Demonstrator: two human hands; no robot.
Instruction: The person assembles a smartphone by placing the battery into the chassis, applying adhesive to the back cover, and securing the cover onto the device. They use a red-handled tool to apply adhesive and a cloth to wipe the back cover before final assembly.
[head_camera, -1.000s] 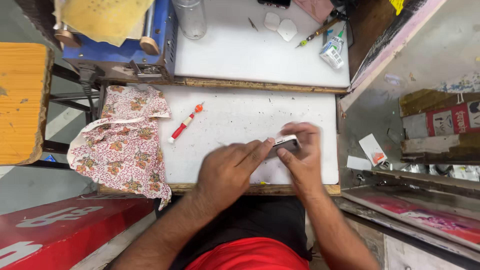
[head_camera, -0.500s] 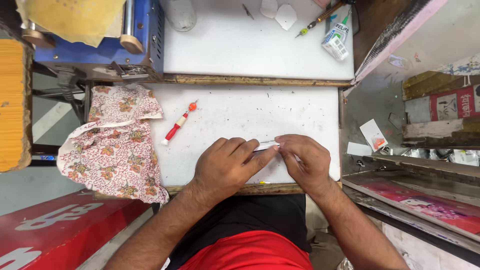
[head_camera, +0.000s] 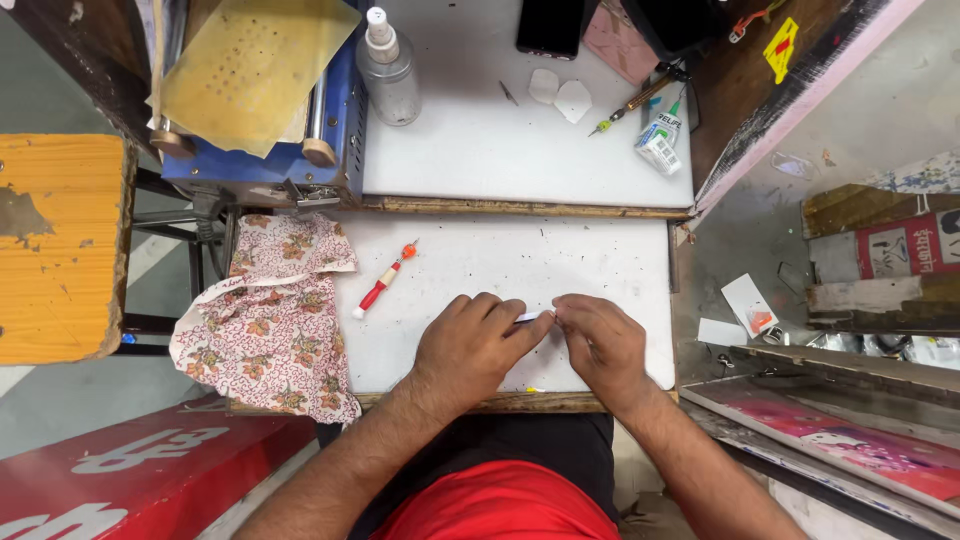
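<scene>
Both my hands rest on the lower white worktop (head_camera: 600, 262), fingertips meeting near its middle. My left hand (head_camera: 472, 348) and my right hand (head_camera: 603, 345) each pinch an end of a small thin white strip (head_camera: 534, 316), held just above the surface. Most of the strip is hidden by my fingers. A red-and-cream screwdriver (head_camera: 385, 280) lies to the left of my left hand, apart from it.
A floral cloth (head_camera: 268, 325) hangs over the worktop's left edge. On the upper shelf stand a blue roller machine (head_camera: 265, 150), a clear bottle (head_camera: 390, 75), a dark phone (head_camera: 550, 25), white pads (head_camera: 560, 97) and a glue tube (head_camera: 660, 135). An orange stool (head_camera: 55, 245) is at left.
A dark flat piece seen between my hands a second ago no longer shows. Now only the thin white strip is between my fingertips. My hands stay in about the same spot.
</scene>
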